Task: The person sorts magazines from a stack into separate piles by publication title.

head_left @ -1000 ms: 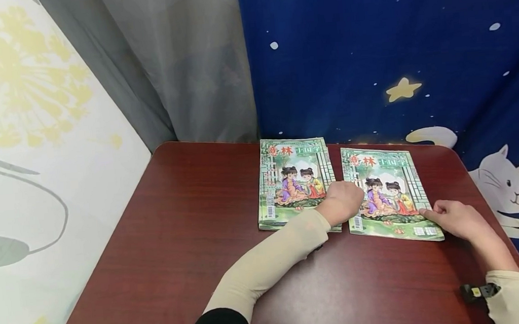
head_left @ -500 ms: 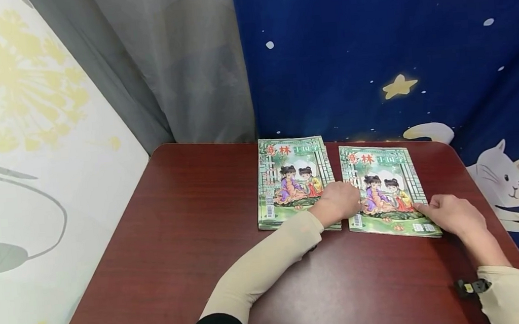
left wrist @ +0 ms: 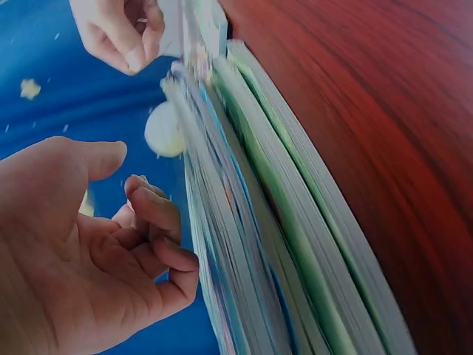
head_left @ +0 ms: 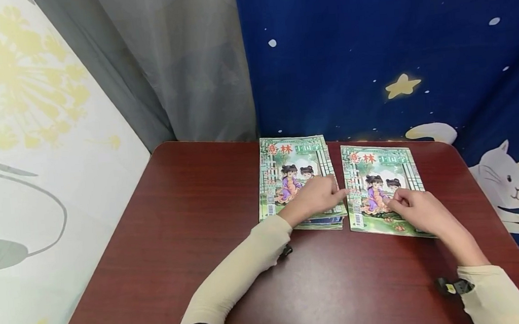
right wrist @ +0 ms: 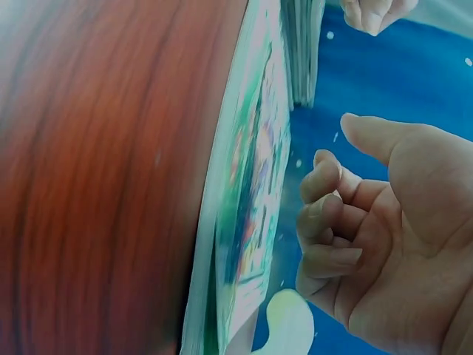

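Note:
Two piles of green-covered magazines with matching covers lie side by side at the table's back. My left hand (head_left: 314, 196) is over the lower right part of the left pile (head_left: 273, 181). In the left wrist view, that hand (left wrist: 96, 251) has loosely curled fingers, a raised thumb and nothing in its grasp, beside the layered magazine edges (left wrist: 281, 222). Above the right pile (head_left: 365, 171) hovers my right hand (head_left: 421, 213). The right wrist view shows this hand (right wrist: 399, 222) loosely curled and holding nothing, apart from the cover (right wrist: 255, 185).
The dark red-brown table (head_left: 189, 198) extends to the left and front of the piles. A grey curtain (head_left: 192, 65) and a blue star-patterned curtain (head_left: 347, 53) hang right behind its back edge. At the left stands a white wall (head_left: 61, 198) with yellow flower prints.
My left hand has drawn back leftward from between the piles to over the left one. My right hand has left the right pile's edge and shifted left above its cover.

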